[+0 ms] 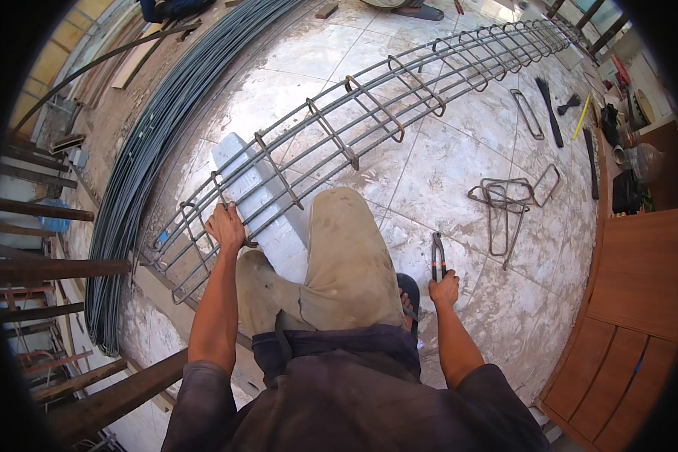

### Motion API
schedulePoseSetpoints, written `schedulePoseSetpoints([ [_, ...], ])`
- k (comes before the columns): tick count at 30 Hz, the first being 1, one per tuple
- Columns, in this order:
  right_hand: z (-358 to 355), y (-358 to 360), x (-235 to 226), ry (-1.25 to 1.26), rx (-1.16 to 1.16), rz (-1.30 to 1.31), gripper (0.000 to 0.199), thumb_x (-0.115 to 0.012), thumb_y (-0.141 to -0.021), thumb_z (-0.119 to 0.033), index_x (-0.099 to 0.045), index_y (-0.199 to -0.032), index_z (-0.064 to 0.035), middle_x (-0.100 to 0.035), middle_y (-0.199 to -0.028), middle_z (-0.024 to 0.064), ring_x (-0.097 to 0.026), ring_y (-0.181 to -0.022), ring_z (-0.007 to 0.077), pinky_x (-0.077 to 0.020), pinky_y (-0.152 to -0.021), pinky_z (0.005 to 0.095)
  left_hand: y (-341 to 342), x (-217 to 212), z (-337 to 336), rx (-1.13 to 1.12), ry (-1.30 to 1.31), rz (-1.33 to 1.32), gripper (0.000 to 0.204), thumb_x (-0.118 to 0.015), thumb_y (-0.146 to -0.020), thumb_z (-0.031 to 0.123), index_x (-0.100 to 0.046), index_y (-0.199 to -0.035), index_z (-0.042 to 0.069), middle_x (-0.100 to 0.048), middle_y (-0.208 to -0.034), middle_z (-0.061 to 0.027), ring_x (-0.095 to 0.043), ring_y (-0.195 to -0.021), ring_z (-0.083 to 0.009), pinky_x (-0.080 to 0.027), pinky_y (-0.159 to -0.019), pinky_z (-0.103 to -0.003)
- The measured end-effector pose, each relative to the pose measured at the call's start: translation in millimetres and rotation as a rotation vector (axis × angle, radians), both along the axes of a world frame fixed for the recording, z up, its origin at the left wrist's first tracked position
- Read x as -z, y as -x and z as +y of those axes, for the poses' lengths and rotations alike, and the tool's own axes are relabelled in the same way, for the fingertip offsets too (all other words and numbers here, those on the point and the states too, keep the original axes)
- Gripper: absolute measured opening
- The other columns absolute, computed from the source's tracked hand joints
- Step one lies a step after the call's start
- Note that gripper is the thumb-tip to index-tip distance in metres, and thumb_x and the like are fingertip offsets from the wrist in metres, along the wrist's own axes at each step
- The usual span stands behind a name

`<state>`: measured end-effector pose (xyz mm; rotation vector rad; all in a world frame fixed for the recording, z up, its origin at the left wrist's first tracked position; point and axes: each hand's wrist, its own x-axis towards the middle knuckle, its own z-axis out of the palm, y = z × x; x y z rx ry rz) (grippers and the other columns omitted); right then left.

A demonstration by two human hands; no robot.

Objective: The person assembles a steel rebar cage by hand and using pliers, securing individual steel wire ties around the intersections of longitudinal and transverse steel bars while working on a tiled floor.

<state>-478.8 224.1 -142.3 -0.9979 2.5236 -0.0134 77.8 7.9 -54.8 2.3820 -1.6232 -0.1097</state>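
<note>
A long rebar cage [331, 129], made of straight steel bars with rectangular stirrups around them, stretches from my left side to the far right. At its near end my left hand [224, 227] is closed on a stirrup [217, 187], fingers pinched where it meets a bar. A long white block [260, 200] lies beneath this part of the cage, beside my bent knee. Low on the right, away from the cage, my right hand [445, 290] is closed around the dark handles of pincers [438, 252], their jaws pointing forward.
Several loose stirrups [497, 203] lie on the dirty tiled floor at right, with one more stirrup [527, 114] beyond them. Bundles of dark tie wire [550, 113] lie near a yellow strip [582, 117]. A thick bundle of rebar [154, 143] curves along the left. Wooden panels [625, 301] stand at right.
</note>
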Motion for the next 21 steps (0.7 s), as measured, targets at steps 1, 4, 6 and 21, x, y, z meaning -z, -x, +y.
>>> schedulePoseSetpoints([
  [1, -0.9, -0.1, -0.7, -0.021, 0.013, -0.040, 0.060, -0.078, -0.079, -0.027, -0.052, -0.125, 0.0020, -0.058, -0.123, 0.0283, -0.062, -0.115, 0.0457, -0.0529, -0.098, 0.0523, -3.1, -0.1, 0.0, -0.005, 0.034, -0.007, 0.037, -0.047, -0.107, 0.035, -0.061, -0.111, 0.001, -0.067, -0.113, -0.0234, -0.058, -0.112, -0.0389, -0.029, -0.107, -0.051],
  [4, 16.4, -5.9, -3.8, -0.026, 0.009, -0.095, 0.061, -0.073, -0.080, -0.032, -0.053, -0.124, 0.0060, -0.060, -0.123, 0.0321, -0.063, -0.116, 0.0471, -0.0510, -0.101, 0.0517, -5.3, 0.7, 3.2, 0.014, 0.097, 0.005, 0.036, -0.049, -0.106, 0.034, -0.063, -0.108, 0.001, -0.068, -0.111, -0.0213, -0.057, -0.111, -0.0381, -0.029, -0.105, -0.051],
  [6, 37.1, -5.0, -8.6, 0.062, 0.080, -0.077, 0.058, -0.068, -0.084, -0.038, -0.058, -0.117, 0.0088, -0.065, -0.110, 0.0303, -0.067, -0.106, 0.0470, -0.0538, -0.093, 0.0502, 7.2, -4.0, 2.0, 0.008, 0.127, 0.023, 0.035, -0.051, -0.105, 0.034, -0.064, -0.107, 0.002, -0.068, -0.109, -0.0207, -0.057, -0.110, -0.0380, -0.030, -0.104, -0.052],
  [21, 143.0, -27.2, -108.8, 0.526, 0.652, -0.561, 0.047, -0.054, -0.096, -0.049, -0.066, -0.097, -0.0044, -0.064, -0.073, 0.0119, -0.063, -0.068, 0.0291, -0.0528, -0.066, 0.0459, 5.4, -15.2, 17.2, -0.029, 0.331, 0.180, 0.029, -0.056, -0.101, 0.029, -0.064, -0.104, 0.001, -0.069, -0.104, -0.0197, -0.057, -0.107, -0.0350, -0.030, -0.106, -0.051],
])
